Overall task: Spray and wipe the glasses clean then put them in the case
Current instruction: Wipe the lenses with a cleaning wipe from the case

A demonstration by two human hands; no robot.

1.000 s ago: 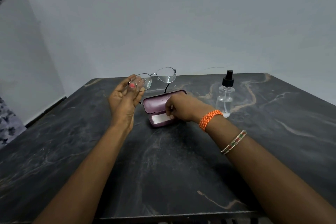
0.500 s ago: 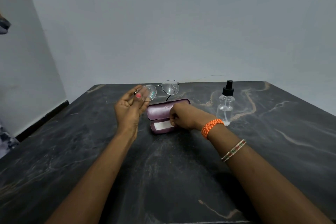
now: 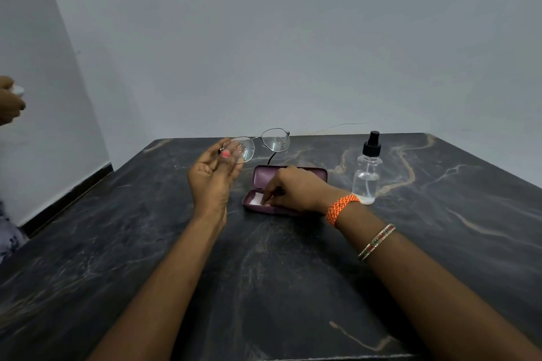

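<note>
My left hand (image 3: 212, 177) holds thin metal-framed glasses (image 3: 274, 141) by their left lens, raised above the dark marble table (image 3: 278, 267). Spray droplets dot the lenses. A purple glasses case (image 3: 289, 176) lies open just right of that hand, lid up. My right hand (image 3: 296, 190) reaches into the case tray, fingertips pinching a white cloth (image 3: 255, 199) that lies inside. A clear spray bottle (image 3: 368, 173) with a black nozzle stands upright to the right of the case, apart from both hands.
Another person's hand (image 3: 10, 105) holding something small and white shows at the far left edge, off the table. A grey wall rises behind the table's far edge. A thin wire (image 3: 337, 126) trails along that edge.
My right hand has gone from the case's lid down into the tray, onto the white cloth. The view has tilted up a little. The left hand still holds the glasses.
</note>
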